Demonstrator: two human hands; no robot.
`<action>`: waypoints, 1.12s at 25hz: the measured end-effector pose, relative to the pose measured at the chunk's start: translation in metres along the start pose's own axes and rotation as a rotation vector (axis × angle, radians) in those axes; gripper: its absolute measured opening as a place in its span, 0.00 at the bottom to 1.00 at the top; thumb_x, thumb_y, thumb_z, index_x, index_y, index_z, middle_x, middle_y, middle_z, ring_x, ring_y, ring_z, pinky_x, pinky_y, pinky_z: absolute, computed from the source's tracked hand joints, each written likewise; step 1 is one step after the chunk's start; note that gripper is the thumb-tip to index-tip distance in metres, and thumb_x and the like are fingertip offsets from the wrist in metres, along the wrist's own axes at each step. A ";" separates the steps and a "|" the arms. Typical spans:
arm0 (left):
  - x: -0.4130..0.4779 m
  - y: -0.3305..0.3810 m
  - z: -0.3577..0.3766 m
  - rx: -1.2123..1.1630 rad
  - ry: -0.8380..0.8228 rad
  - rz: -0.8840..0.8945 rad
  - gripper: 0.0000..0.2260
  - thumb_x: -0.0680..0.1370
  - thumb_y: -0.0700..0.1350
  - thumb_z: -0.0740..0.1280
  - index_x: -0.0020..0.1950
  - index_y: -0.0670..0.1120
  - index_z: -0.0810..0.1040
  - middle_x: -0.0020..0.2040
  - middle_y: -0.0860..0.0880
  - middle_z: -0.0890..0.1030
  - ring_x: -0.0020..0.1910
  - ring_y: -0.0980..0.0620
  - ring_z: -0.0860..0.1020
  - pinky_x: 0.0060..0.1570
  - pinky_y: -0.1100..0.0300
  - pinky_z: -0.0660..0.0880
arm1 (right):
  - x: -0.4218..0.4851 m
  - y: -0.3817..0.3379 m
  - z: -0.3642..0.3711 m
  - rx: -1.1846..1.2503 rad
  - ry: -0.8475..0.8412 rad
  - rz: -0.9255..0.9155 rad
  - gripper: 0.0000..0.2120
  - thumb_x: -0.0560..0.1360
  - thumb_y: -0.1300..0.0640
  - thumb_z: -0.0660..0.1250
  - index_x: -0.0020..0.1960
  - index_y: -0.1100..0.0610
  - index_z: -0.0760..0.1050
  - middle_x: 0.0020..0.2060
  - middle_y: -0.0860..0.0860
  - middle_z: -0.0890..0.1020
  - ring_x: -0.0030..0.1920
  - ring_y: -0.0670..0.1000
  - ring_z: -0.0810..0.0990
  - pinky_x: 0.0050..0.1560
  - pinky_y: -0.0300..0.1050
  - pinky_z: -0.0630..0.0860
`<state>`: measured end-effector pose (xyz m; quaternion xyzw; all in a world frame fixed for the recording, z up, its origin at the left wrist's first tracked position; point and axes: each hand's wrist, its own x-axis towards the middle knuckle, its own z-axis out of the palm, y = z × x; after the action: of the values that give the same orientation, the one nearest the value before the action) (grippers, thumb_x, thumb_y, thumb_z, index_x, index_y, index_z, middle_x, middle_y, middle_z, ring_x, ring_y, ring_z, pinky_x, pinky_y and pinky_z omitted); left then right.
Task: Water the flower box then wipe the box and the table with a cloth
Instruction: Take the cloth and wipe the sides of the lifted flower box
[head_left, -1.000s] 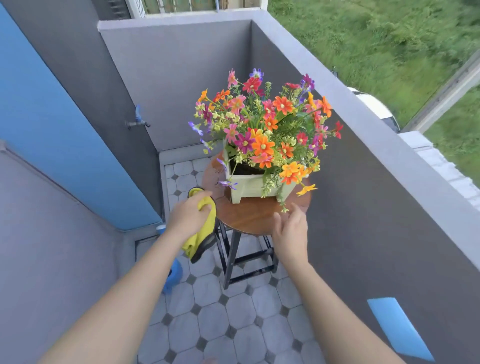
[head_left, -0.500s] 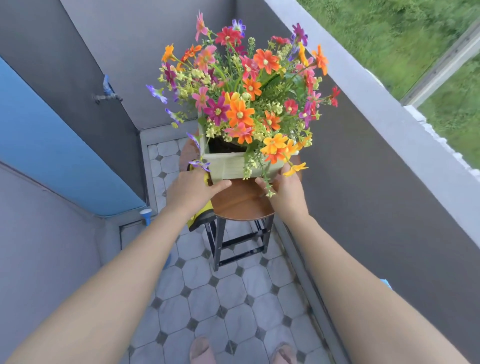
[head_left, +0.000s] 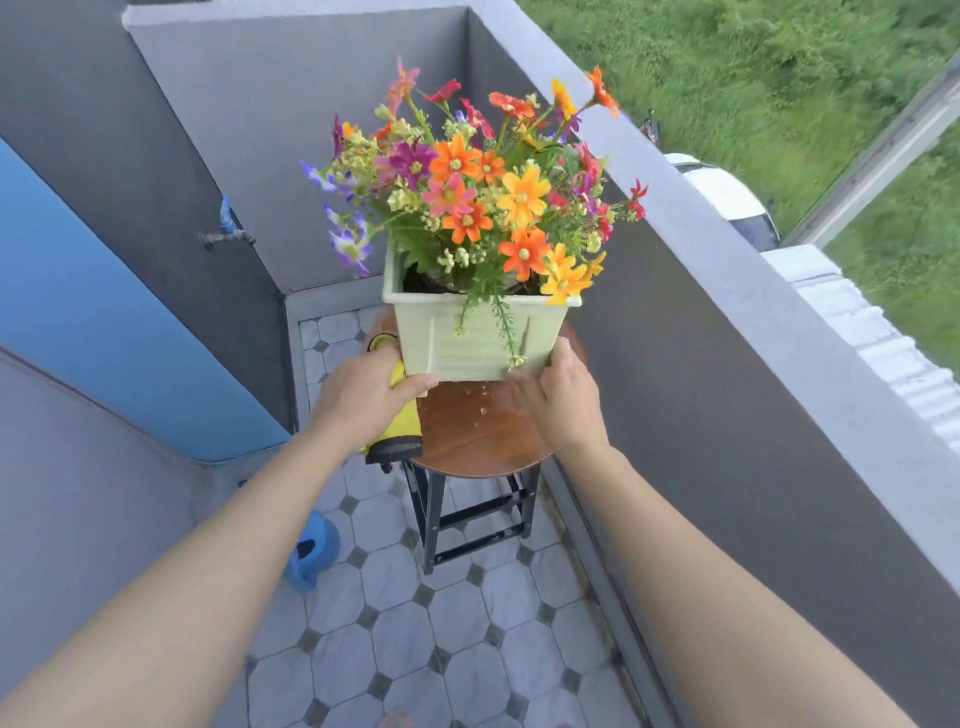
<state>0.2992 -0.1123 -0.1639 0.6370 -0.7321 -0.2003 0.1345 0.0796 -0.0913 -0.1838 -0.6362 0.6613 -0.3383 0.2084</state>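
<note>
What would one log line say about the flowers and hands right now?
pale green square flower box: lifted off round wooden table | left hand: grip on box plus yellow cloth | right hand: grip on box | water drips below

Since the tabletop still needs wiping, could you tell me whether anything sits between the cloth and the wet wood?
Nothing visible does. Both hands, left hand and right hand, hold the flower box above the round table, leaving the dripped-on wood bare. The yellow cloth lies under the left hand at the table's left edge.
</note>
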 end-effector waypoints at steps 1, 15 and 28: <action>-0.001 0.007 -0.014 -0.009 -0.003 0.003 0.23 0.76 0.61 0.61 0.63 0.47 0.72 0.46 0.44 0.80 0.44 0.42 0.77 0.39 0.50 0.74 | 0.003 -0.008 -0.007 0.008 0.005 -0.009 0.13 0.77 0.55 0.66 0.53 0.64 0.68 0.45 0.55 0.76 0.49 0.59 0.75 0.40 0.46 0.62; -0.052 0.140 -0.301 -0.557 0.217 0.274 0.07 0.74 0.49 0.71 0.51 0.58 0.79 0.47 0.60 0.84 0.43 0.64 0.81 0.41 0.71 0.75 | 0.035 -0.257 -0.229 0.899 -0.148 -0.170 0.15 0.73 0.48 0.67 0.53 0.47 0.64 0.48 0.45 0.77 0.44 0.50 0.79 0.36 0.45 0.79; -0.109 0.190 -0.394 -0.211 0.230 0.327 0.30 0.66 0.68 0.65 0.64 0.57 0.71 0.58 0.54 0.78 0.56 0.53 0.77 0.56 0.55 0.74 | 0.006 -0.336 -0.275 0.957 0.198 -0.267 0.37 0.65 0.33 0.71 0.70 0.43 0.65 0.59 0.46 0.81 0.58 0.50 0.81 0.57 0.60 0.78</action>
<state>0.3268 -0.0322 0.2792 0.5109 -0.7805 -0.1771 0.3136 0.1203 -0.0344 0.2450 -0.5133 0.3614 -0.6859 0.3680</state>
